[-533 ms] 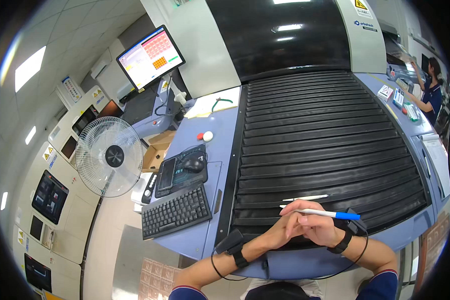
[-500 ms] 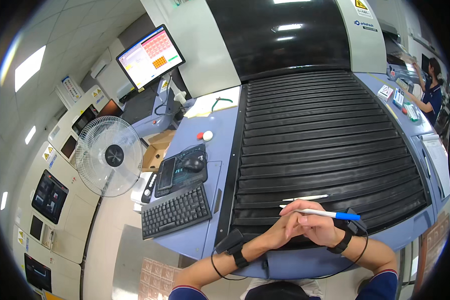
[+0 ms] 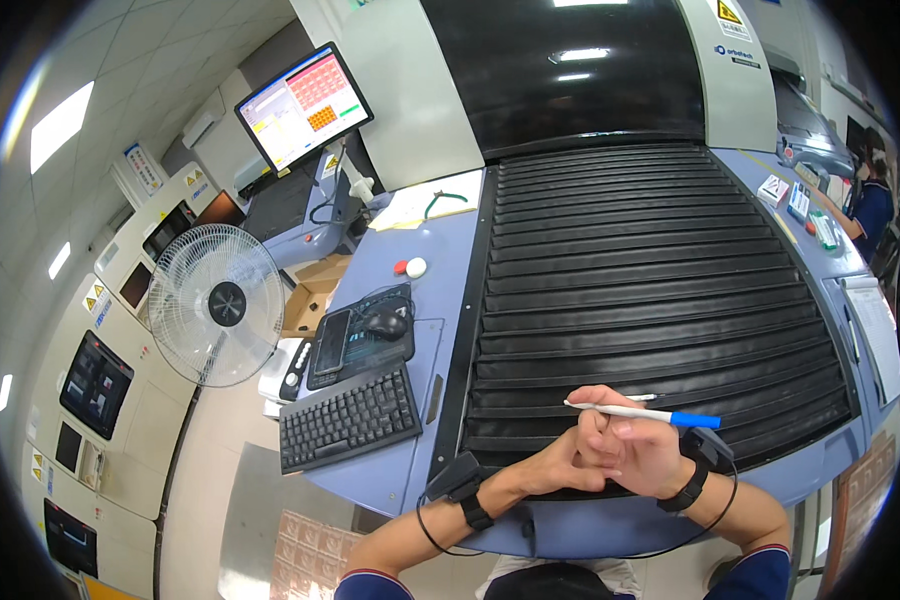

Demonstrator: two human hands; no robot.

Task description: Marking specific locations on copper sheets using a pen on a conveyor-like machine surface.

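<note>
My right hand [image 3: 646,462] is closed around a slim white pen with a blue end [image 3: 638,412], held nearly level. The pen's thin tip points left and its blue end right. My left hand [image 3: 562,466] is closed against the fingers of my right hand, clasping them; some of its fingertips are hidden there. Both hands hover over the near part of a black ribbed machine cover [image 3: 620,290]. Behind the right hand, a second thin white pen [image 3: 648,397] lies on the ribs, mostly covered from sight. Each wrist wears a black strap with a small device.
On the left are a keyboard [image 3: 350,418], a mouse [image 3: 385,322], a phone [image 3: 333,342], red and white buttons [image 3: 415,267], green-handled pliers [image 3: 444,202], a monitor [image 3: 305,108] and a fan [image 3: 217,305]. Small boxes [image 3: 798,201] and papers [image 3: 875,322] line the right ledge, with a person [image 3: 872,205] beyond.
Both hands have shifted slightly and the fingers have regrouped, with the left hand lower against the right. The pen tilts less and hides more of the second pen. The distant person's arm has lowered.
</note>
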